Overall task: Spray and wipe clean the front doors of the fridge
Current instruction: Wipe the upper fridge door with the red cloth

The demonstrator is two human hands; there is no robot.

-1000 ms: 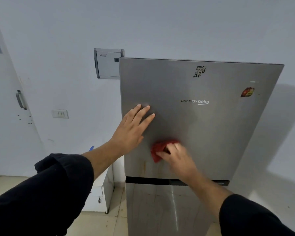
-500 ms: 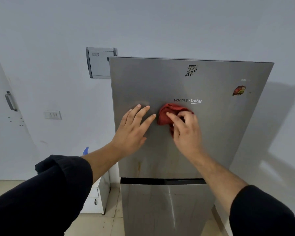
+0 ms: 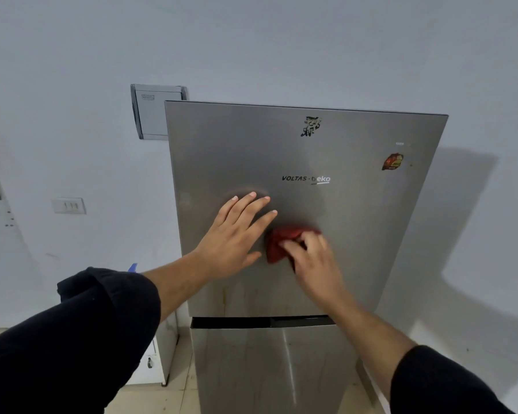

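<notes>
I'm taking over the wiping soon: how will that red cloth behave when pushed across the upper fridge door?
The red cloth looks soft and floppy: it sits crumpled under the right hand, so it will probably bunch rather than stay flat. The upper door looks smooth and metallic, so the cloth should slide easily. The left hand lies flat on the door, perhaps steadying it.

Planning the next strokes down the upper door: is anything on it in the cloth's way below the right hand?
Nothing visible blocks it. Below the right hand and red cloth the upper door is bare steel, only brownish drip stains at lower left.
</notes>
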